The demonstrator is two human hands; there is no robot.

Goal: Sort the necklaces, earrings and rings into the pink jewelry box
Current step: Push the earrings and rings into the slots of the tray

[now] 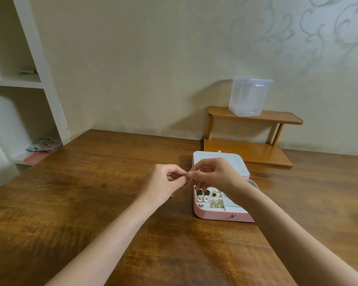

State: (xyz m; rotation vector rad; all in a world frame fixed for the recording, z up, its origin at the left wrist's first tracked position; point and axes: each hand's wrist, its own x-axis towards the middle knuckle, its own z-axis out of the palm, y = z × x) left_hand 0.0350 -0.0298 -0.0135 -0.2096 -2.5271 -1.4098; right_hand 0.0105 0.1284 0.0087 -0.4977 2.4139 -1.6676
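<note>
Both hands [187, 175] raised, fingertips pinched together beside pink jewelry box [215, 215].

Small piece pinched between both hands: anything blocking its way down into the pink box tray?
Nothing visible blocks it. The small piece sits pinched between the left hand and right hand, just above the left edge of the open pink jewelry box. The lid is folded back. Earrings fill the near-left compartments only.
</note>
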